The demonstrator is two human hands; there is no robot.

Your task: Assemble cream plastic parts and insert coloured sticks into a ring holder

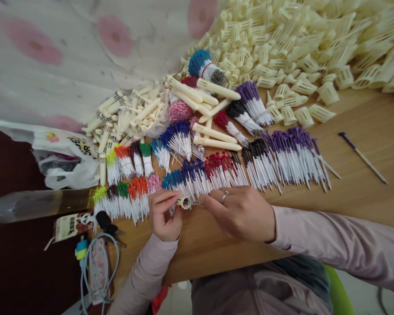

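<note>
My left hand (164, 216) pinches a cream slotted pen barrel (184, 202) between thumb and fingers. Its round open end faces right, and coloured bits show inside. At that opening my right hand (238, 212), wearing a ring, has its thumb and forefinger closed on a thin pen refill (195, 202); most of it is hidden by the fingers. Just beyond both hands lie rows of loose refills with white stems, among them blue refills (195, 177), red refills (219, 166), orange refills (138, 192) and purple refills (292, 153).
Banded refill bundles (203, 68) and cream barrels (213, 140) lie behind the rows. Slotted cream parts (282, 52) heap at the back right. One purple refill (363, 157) lies apart at right. Keys (110, 227), a cable (85, 271) and a plastic bag (68, 170) are at left.
</note>
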